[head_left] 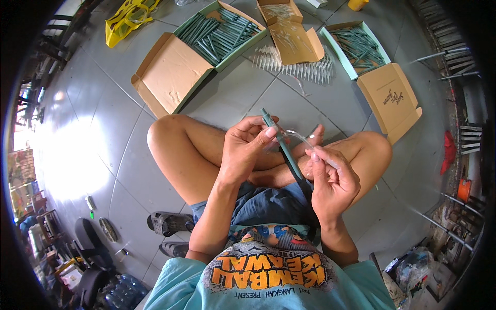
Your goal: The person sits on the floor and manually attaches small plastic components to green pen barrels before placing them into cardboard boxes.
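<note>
My left hand [242, 144] is closed, thumb and fingers pinching a slim green pen [290, 156] near its upper end. The pen slants down to the right above my crossed legs. In my right hand [335, 181], thumb and fingertips pinch one end of a thin clear plastic strip [298, 135]. This strip bends in an arc toward the pen near my left thumb; whether it is fastened there I cannot tell. Many similar green pens [222, 39] fill an open box at the far left, and more pens [360, 49] lie in a box at the far right.
Between the pen boxes stands an open brown carton [300, 49] with clear strips in it. Clear plastic pieces [312, 73] lie in a row before it. A yellow bag [116, 32] is at the far left. Sandals [171, 223] lie left of me; metal racks line the right.
</note>
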Action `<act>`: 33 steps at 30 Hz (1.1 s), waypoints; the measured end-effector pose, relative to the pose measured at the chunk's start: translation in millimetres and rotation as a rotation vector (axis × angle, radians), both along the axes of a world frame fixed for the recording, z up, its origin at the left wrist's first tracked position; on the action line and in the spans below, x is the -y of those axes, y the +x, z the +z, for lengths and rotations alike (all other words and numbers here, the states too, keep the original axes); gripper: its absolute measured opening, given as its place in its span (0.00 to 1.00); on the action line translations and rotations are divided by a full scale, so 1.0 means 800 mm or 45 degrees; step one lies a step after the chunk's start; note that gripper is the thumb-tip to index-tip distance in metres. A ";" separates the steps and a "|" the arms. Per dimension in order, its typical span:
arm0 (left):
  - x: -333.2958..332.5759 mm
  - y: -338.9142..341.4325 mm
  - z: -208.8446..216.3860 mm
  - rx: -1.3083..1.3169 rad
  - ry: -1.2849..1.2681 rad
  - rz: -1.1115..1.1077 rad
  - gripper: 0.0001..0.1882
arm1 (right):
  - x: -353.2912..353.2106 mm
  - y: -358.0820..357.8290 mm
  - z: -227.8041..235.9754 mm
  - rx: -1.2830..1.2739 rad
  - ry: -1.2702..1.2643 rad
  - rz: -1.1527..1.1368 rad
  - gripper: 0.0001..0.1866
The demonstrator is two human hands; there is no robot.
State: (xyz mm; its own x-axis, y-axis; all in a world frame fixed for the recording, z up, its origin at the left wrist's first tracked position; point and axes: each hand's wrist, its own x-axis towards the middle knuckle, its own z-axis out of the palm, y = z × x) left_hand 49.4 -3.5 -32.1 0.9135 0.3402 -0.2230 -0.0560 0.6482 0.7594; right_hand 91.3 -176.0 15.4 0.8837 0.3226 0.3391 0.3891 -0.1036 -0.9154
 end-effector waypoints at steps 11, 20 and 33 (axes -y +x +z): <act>0.016 0.010 0.001 0.129 -0.061 -0.051 0.11 | -0.023 0.017 0.005 -0.208 0.220 0.005 0.26; 0.032 0.025 0.030 0.035 0.075 0.391 0.12 | -0.017 -0.011 0.001 0.582 -0.220 -0.153 0.24; 0.048 0.025 0.028 0.510 0.448 0.791 0.15 | -0.069 0.009 0.042 0.354 -0.169 -0.061 0.12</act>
State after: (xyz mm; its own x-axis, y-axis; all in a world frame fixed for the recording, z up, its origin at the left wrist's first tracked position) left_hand 69.5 -42.3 -10.0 0.5227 0.7999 0.2947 -0.6372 0.1370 0.7584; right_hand 98.2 -121.1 49.4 0.7785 0.3401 0.5275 0.6142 -0.2394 -0.7520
